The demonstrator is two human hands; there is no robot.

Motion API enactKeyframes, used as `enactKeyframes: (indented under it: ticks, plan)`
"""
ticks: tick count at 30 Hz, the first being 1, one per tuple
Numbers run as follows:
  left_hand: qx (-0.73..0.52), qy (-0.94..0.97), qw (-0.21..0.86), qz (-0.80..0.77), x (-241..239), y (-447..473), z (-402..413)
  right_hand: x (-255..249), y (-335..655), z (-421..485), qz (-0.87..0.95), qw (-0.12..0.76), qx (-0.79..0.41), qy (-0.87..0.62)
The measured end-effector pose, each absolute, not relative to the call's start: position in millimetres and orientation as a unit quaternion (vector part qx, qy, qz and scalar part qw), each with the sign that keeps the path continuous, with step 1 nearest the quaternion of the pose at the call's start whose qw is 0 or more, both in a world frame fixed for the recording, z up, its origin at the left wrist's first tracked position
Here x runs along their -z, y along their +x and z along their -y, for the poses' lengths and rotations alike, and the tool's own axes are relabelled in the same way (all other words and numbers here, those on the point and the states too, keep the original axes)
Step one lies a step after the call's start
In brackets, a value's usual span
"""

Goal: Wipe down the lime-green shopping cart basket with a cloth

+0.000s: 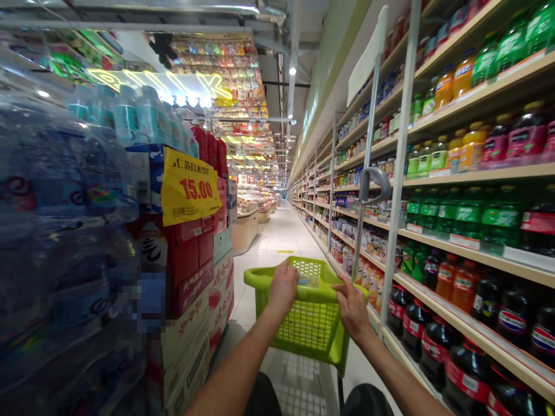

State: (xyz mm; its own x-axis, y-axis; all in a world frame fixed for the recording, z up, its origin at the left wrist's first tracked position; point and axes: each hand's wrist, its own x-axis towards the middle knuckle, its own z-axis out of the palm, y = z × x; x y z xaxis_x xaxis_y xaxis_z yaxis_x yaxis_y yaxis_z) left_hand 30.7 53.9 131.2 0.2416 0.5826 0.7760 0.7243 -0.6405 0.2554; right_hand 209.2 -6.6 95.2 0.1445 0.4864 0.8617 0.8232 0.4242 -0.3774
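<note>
I stand in a supermarket aisle behind a lime-green plastic shopping cart (310, 323). My left hand (281, 287) is wrapped over the near rim of the cart, left of centre. My right hand (352, 306) grips the same rim at the right, fingers curled over the edge. Both forearms reach forward from the bottom of the view. The cart's mesh basket looks empty from here.
On the right, shelves (468, 254) of soft-drink bottles run down the aisle, with a metal upright pole (368, 167) close to the cart. A stack of bottled water and red cartons (130, 242) with a yellow price tag (188, 186) stands at left. Tiled floor (281, 231) stretches ahead.
</note>
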Motion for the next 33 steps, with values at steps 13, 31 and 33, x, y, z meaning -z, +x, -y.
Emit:
enactKeyframes:
  ticks: [13,31,33]
  plan:
    - [0.462,-0.761,0.077,0.449,-130,9,-61,-95,211,7,0.637,0.569,0.137,-0.502]
    - [0.415,-0.838,0.105,0.340,-125,48,-43,-91,215,1,0.635,0.561,0.143,-0.512]
    - [0.402,-0.856,0.111,0.306,-124,57,-42,-92,215,1,0.640,0.557,0.143,-0.510]
